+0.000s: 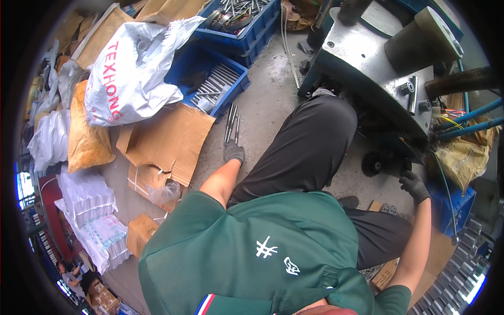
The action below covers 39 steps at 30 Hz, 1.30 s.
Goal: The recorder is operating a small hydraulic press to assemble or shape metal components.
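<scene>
A: Left hand (233,152)?
B: Grey glove, arm stretched out to the far left of the black-trousered knee (310,142). Fingers curled shut around the near ends of a small bunch of metal rods (232,123). Rods point away from the person, fanned slightly, far ends over the bare concrete floor (265,100).

A: Where are the rods relative to the bins?
B: Just near-right of the blue crate (210,79), which holds more rods of the same kind laid side by side. A second blue crate (247,26), further off, holds mixed metal parts.

A: Right hand (415,185)?
B: Dark glove, reaching low on the right under the edge of the grey steel machine (367,58). Fingers bent, fingertips up against a small dark part there. Can't tell if it's gripped or only touched. A black wheel (373,164) sits just left of that hand.

A: Surroundings?
B: Flattened cardboard (173,139) left of the rods, big white sack (131,73) beyond it, tan bag (86,136) further left. Blue hoses (467,121) run off the machine's right side.
</scene>
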Each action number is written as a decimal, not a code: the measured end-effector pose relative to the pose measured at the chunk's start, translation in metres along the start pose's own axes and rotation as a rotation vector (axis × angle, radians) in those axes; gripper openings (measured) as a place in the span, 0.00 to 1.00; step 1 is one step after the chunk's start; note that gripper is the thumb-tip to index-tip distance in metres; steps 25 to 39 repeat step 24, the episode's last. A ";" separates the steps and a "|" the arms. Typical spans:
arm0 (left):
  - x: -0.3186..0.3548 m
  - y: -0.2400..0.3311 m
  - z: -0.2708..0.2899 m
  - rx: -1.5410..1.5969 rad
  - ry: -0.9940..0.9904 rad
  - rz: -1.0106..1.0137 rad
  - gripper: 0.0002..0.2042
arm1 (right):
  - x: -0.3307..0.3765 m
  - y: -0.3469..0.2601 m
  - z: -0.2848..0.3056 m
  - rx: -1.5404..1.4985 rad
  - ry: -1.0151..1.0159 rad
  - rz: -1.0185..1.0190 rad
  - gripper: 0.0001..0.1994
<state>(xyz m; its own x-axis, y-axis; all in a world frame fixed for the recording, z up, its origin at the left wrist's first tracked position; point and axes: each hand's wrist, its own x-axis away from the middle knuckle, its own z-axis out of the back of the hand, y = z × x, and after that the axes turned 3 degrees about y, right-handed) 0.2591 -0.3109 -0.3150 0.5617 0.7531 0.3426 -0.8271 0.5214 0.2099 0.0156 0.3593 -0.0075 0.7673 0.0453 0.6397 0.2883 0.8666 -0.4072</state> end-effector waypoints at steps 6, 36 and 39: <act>-0.032 -0.012 -0.012 -0.088 -0.240 0.089 0.20 | 0.007 -0.006 -0.002 -0.027 -0.002 -0.020 0.16; 0.004 0.267 0.285 1.700 -0.811 -0.711 0.24 | 0.011 -0.146 0.058 -0.037 0.759 0.688 0.16; 0.004 0.267 0.285 1.700 -0.811 -0.711 0.24 | 0.011 -0.146 0.058 -0.037 0.759 0.688 0.16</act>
